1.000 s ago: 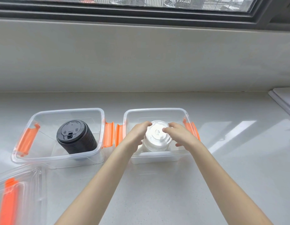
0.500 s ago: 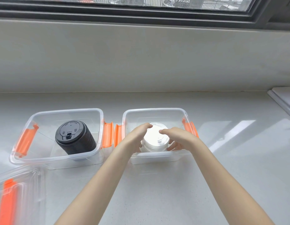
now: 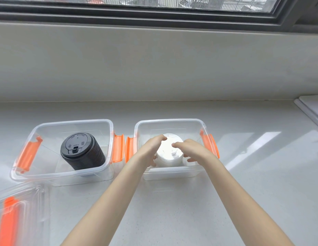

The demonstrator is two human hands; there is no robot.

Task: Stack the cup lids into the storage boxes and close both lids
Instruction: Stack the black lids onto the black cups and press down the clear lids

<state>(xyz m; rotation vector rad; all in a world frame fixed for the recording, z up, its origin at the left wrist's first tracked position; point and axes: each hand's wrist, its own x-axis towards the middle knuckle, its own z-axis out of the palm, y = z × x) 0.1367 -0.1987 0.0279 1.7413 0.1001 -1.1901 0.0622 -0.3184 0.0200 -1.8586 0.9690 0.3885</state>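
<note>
Two clear storage boxes with orange clips stand side by side on the white counter. The left box (image 3: 108,124) holds a tilted stack of black cup lids (image 3: 81,150). The right box (image 3: 172,120) holds a stack of clear cup lids (image 3: 170,151). My left hand (image 3: 151,150) grips the left side of the clear stack inside the right box. My right hand (image 3: 192,150) grips its right side, fingertips on the top lid. Clear box lids with an orange clip (image 3: 17,215) lie at the near left.
A white slab (image 3: 312,110) lies at the far right edge of the counter. The wall and window sill rise just behind the boxes. Orange clips (image 3: 123,148) of both boxes nearly touch between them.
Both hands have lowered the clear lid stack a little deeper into the right box; the fingers have shifted slightly on its top. The black stack has not moved.
</note>
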